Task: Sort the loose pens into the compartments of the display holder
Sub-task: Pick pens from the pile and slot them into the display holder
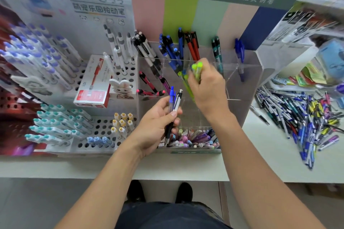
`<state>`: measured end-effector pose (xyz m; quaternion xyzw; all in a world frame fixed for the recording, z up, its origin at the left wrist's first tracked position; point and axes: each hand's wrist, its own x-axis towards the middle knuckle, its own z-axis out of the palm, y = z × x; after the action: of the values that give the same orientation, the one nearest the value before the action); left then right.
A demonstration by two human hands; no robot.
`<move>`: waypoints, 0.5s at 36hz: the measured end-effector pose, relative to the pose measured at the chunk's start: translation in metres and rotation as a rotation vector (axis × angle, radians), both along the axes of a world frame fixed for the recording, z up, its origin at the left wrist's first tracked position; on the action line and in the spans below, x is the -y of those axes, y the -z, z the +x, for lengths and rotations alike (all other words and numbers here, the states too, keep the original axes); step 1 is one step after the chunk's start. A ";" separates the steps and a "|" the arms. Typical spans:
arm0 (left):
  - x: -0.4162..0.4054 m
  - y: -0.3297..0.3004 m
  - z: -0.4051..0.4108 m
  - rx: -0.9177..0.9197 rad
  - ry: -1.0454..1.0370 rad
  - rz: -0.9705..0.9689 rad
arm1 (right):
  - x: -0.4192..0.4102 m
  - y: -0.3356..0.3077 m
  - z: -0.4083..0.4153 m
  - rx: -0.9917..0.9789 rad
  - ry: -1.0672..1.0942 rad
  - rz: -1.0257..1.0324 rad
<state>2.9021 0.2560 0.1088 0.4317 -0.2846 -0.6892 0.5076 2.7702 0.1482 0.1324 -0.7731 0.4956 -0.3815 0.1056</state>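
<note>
Landmark: we place everything against the clear display holder [242, 72], which stands on the pale surface [260, 154].
Left hand: our left hand [156, 126], in front of the holder's lower compartments, grips a blue pen [171, 96] and a white-and-black pen [176, 106], both pointing up out of the fist.
Right hand: our right hand [206, 83], over the holder's middle, curls its fingers round a bunch of lime-green pens [197, 69]; motion blur hides how many.
Back row of the holder: black-and-white pens [147, 50] at its left end, then blue pens [171, 52], red pens [192, 46], teal pens [216, 52] and, at its right end, dark blue pens [240, 55], all standing tilted.
Front compartment: a mix of pastel pens [193, 138], nearest to us.
Loose pens: the unsorted heap [305, 121] lies on the surface to the right of the holder, well apart from both hands.
Left of the holder: a white perforated rack [104, 132] with capped pens, and a red-and-white box [93, 83].
</note>
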 end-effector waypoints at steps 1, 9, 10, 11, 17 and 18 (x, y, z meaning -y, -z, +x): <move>0.000 -0.001 0.001 -0.007 -0.004 -0.004 | 0.000 0.003 0.001 -0.029 0.004 -0.008; 0.002 0.000 0.008 -0.020 -0.032 -0.038 | -0.001 0.003 -0.018 -0.160 -0.013 0.193; 0.002 0.001 0.008 -0.027 -0.035 -0.033 | -0.002 0.003 -0.020 -0.188 -0.019 0.238; 0.002 0.001 0.007 -0.035 -0.035 -0.028 | -0.003 0.003 -0.021 -0.213 -0.022 0.281; 0.002 0.000 0.003 -0.087 0.004 -0.042 | -0.006 0.001 -0.025 -0.187 -0.091 0.338; 0.003 -0.001 0.002 -0.087 0.011 -0.044 | -0.008 -0.002 -0.026 -0.157 -0.092 0.331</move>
<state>2.9044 0.2533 0.1093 0.3885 -0.2797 -0.7037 0.5250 2.7438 0.1564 0.1341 -0.7944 0.5225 -0.2281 0.2096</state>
